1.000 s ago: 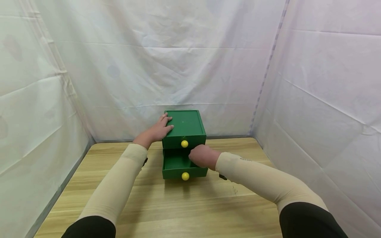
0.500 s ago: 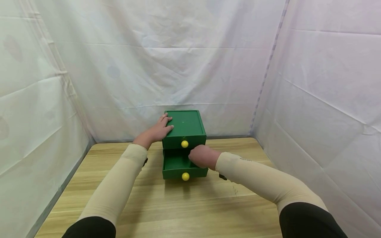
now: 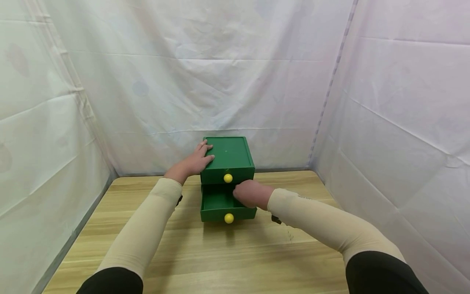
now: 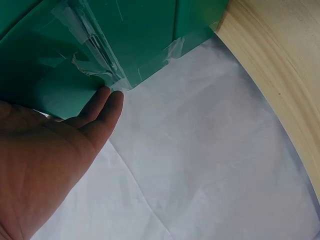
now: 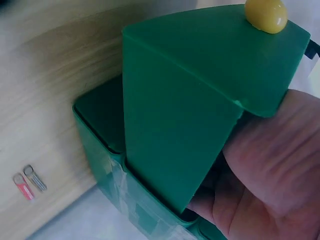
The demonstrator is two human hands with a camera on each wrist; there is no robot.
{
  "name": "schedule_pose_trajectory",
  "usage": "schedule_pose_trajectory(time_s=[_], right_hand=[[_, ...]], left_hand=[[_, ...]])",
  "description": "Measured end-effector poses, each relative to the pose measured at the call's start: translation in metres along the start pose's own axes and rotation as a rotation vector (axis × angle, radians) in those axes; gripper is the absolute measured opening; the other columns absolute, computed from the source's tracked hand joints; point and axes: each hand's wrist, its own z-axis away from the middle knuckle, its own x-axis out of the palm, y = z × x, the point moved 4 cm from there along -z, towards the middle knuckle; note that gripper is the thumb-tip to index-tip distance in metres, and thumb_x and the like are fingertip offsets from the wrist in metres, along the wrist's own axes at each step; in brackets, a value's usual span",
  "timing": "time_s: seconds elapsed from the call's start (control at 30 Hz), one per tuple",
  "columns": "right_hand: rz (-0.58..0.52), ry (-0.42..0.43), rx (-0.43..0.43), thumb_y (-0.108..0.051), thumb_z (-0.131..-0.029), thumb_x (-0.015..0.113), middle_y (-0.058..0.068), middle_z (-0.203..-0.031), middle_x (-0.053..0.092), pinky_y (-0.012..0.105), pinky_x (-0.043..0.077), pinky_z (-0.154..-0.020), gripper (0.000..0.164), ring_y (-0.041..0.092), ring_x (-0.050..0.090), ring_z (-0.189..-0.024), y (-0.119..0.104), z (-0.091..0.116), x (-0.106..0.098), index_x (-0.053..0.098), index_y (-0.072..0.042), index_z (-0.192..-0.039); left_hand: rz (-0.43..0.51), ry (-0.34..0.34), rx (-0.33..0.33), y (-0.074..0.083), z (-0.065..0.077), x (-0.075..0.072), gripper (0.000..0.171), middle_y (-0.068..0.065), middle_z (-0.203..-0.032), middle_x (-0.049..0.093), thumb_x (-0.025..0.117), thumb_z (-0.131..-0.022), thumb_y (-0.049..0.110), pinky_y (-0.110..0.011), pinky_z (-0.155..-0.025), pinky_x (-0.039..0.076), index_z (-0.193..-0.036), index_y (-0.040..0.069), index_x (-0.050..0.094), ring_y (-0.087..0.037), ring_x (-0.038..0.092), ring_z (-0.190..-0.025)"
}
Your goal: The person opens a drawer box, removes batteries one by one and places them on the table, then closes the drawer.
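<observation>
A green two-drawer cabinet stands at the back of the table, its upper drawer closed. The lower drawer is pulled out, with a yellow round knob on its front. My left hand rests on the cabinet's left top edge, its fingers extended along the side wall in the left wrist view. Over the right side of the lower drawer is my right hand, fingers dipped inside. The right wrist view shows the palm against the drawer's rim, but the fingertips and anything between them are hidden.
Clear tape runs along the cabinet's side. Two small loop-ended objects, a red one and a grey one, lie on the wooden table in the right wrist view. White cloth hangs behind and at both sides.
</observation>
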Motion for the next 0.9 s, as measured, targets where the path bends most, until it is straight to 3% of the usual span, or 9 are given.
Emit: schedule_pose_trajectory(time_s=[0.33,0.7,0.9], right_hand=[[-0.202,0.034,-0.06,-0.015,-0.113,0.067,-0.001,-0.093,0.062,0.031,0.053,-0.077,0.007,0.014,0.054,-0.077,0.009,0.0,0.008,0.073,-0.014,-0.11],[-0.343,0.078,-0.12,-0.01,-0.106,0.076,-0.004,-0.1,0.062,0.028,0.053,-0.079,0.01,0.012,0.055,-0.082,0.016,0.003,0.008,0.07,-0.017,-0.103],[-0.408,0.109,-0.137,-0.016,-0.103,0.081,-0.006,-0.1,0.062,0.031,0.053,-0.08,0.008,0.014,0.056,-0.084,0.022,0.011,0.002,0.073,-0.018,-0.104]], left_hand=[[0.0,0.012,0.009,0.0,0.001,0.001,0.064,-0.012,-0.185,-0.01,0.041,-0.122,0.035,-0.063,-0.132,0.017,-0.176,0.006,0.024,-0.04,0.0,-0.17],[0.005,-0.014,-0.015,-0.011,-0.011,0.001,0.066,-0.009,-0.185,-0.012,0.041,-0.12,0.036,-0.061,-0.133,0.017,-0.176,0.008,0.023,-0.037,-0.003,-0.17],[0.033,-0.014,-0.002,-0.008,-0.008,0.0,0.066,-0.01,-0.185,-0.013,0.04,-0.12,0.035,-0.063,-0.132,0.016,-0.176,0.005,0.022,-0.039,-0.004,-0.17]])
